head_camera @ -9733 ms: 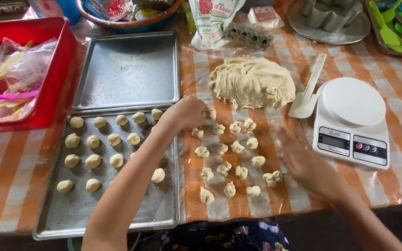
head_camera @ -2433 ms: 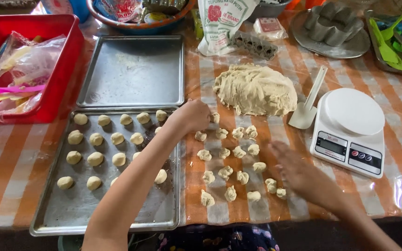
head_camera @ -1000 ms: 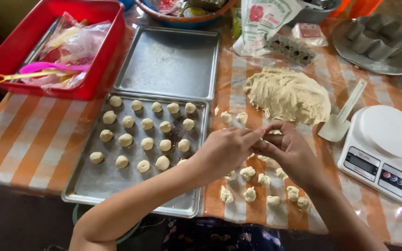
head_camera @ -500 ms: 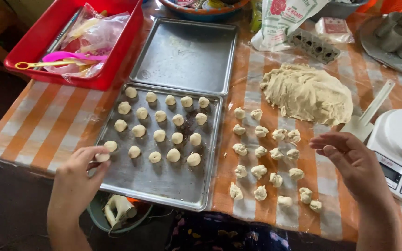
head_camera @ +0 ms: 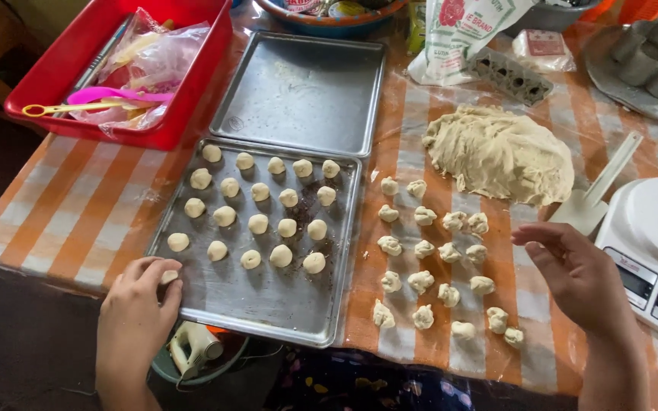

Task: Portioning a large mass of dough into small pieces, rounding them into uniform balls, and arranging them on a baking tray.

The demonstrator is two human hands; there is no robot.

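Note:
My left hand (head_camera: 137,304) rests at the near left corner of a metal baking tray (head_camera: 276,308), its fingertips pinched on a small dough ball (head_camera: 168,276) that touches the tray. Rows of rolled dough balls (head_camera: 259,223) fill the tray's far half. My right hand (head_camera: 580,275) hovers open above the table, right of several rough dough pieces (head_camera: 436,255) on the orange-striped cloth. A big dough mound (head_camera: 500,154) lies beyond them.
An empty second tray (head_camera: 302,91) sits behind the first. A red bin (head_camera: 184,91) with plastic bags stands far left. A white scraper (head_camera: 595,194) and a kitchen scale (head_camera: 653,243) lie right. A flour bag (head_camera: 458,38) and bowl stand at the back.
My hands parted after rolling a piece together. My left hand carried the ball to the tray's near left corner and has set it down there; my right hand stays open.

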